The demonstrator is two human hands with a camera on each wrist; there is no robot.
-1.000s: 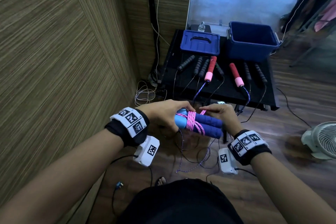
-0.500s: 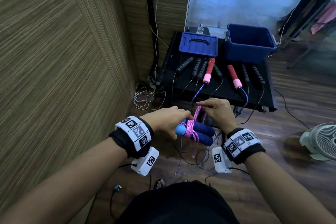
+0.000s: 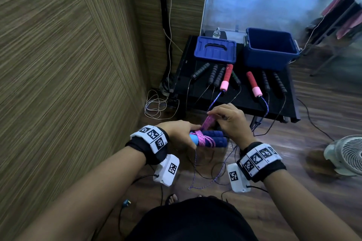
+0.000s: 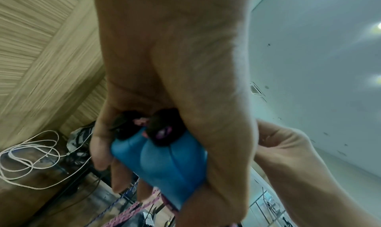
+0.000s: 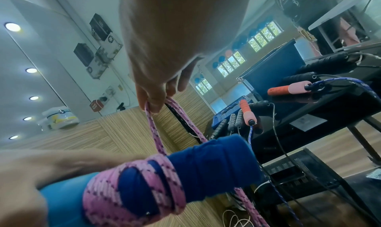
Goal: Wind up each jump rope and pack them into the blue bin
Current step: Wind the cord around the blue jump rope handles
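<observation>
Midair, left hand (image 3: pixel 179 133) gripping handles (image 3: pixel 212 139), right hand (image 3: pixel 229 119) pinching pink rope (image 3: pixel 207 123)

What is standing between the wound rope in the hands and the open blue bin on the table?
Nothing visible blocks it. The blue bin is open, its lid lying beside it. The other ropes' handles lie low on the table, under the path. The left hand and right hand hold the rope.

Head overhead; wrist views close.
</observation>
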